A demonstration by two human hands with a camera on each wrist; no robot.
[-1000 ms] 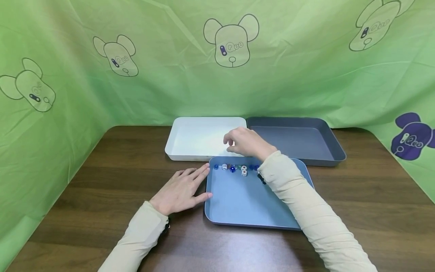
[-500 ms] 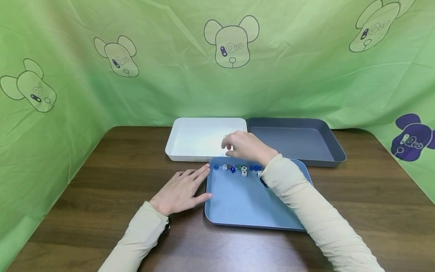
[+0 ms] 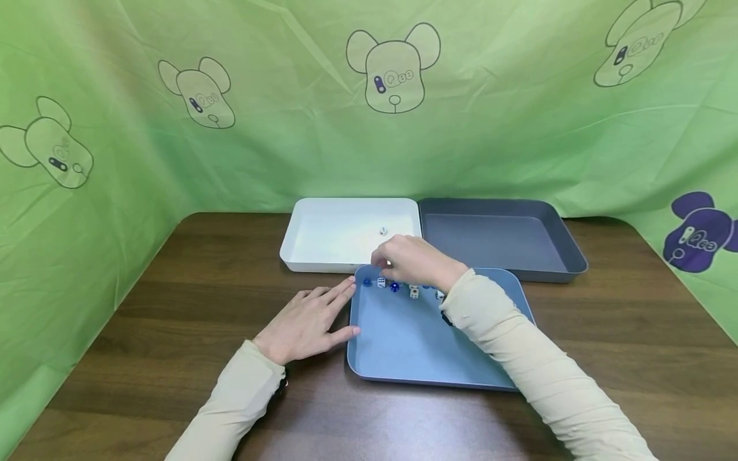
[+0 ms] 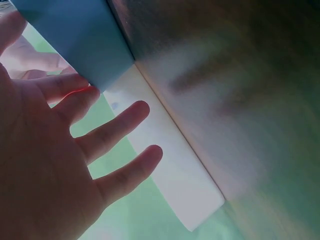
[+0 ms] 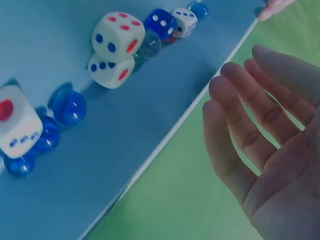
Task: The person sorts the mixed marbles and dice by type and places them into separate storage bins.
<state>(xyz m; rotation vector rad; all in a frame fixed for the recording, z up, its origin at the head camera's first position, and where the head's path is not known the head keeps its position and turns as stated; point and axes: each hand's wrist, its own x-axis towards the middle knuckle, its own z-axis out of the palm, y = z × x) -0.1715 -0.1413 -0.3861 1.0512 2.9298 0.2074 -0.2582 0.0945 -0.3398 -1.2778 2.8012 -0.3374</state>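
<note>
My left hand [image 3: 305, 323] lies with fingers spread, their tips touching the left rim of the blue tray [image 3: 421, 349]. Over that tray's far edge hovers my right hand [image 3: 418, 259], fingers loosely bent. In the right wrist view its fingers [image 5: 250, 135] and thumb are apart with nothing between them. A row of dice and marbles lies along the tray's far side: a blue die [image 5: 161, 24], several white dice, among them a white die [image 5: 117, 36] against another, and blue glass marbles [image 5: 70, 107]. One more small white die [image 3: 383, 231] sits in the white tray [image 3: 323, 237].
Behind the blue tray, the white tray stands at left and a dark grey tray [image 3: 490, 240] at right, side by side. All are on a brown wooden table [image 3: 190, 307]. A green cloth [image 3: 288, 153] with printed bear heads hangs behind and at the sides.
My right hand has come back from over the white tray toward the far edge of the blue tray. A white die now shows plainly in the white tray. My left hand has stayed put.
</note>
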